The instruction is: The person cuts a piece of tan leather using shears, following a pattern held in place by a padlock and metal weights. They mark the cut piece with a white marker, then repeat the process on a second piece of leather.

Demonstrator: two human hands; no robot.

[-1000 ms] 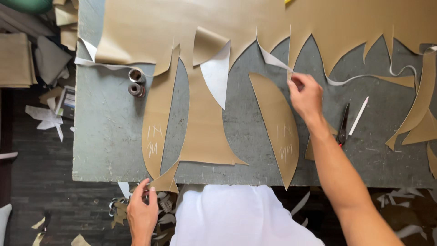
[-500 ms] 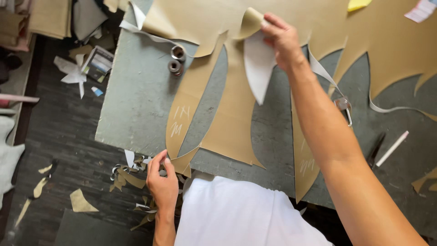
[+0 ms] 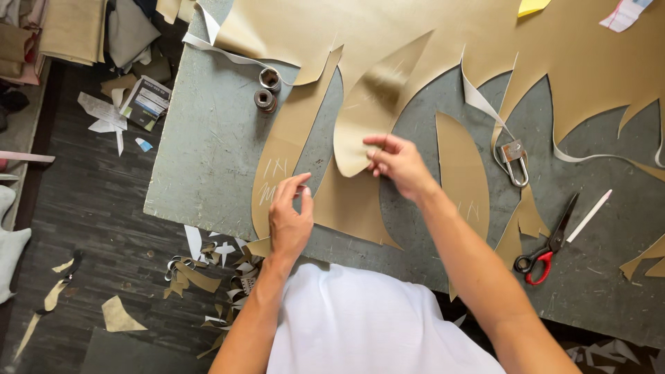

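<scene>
Tan leaf-shaped piece (image 3: 367,111) pinched by right hand (image 3: 398,163).

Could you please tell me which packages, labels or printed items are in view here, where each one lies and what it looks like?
Small box: on the dark floor left of the table, rectangular, white with blue and dark print.
Yellow slip: top edge, lying on the tan sheet, paper-like, plain as far as visible.
Pale card: top right corner on the same sheet, whitish with pink and blue marks.
No screens or signs show.
</scene>
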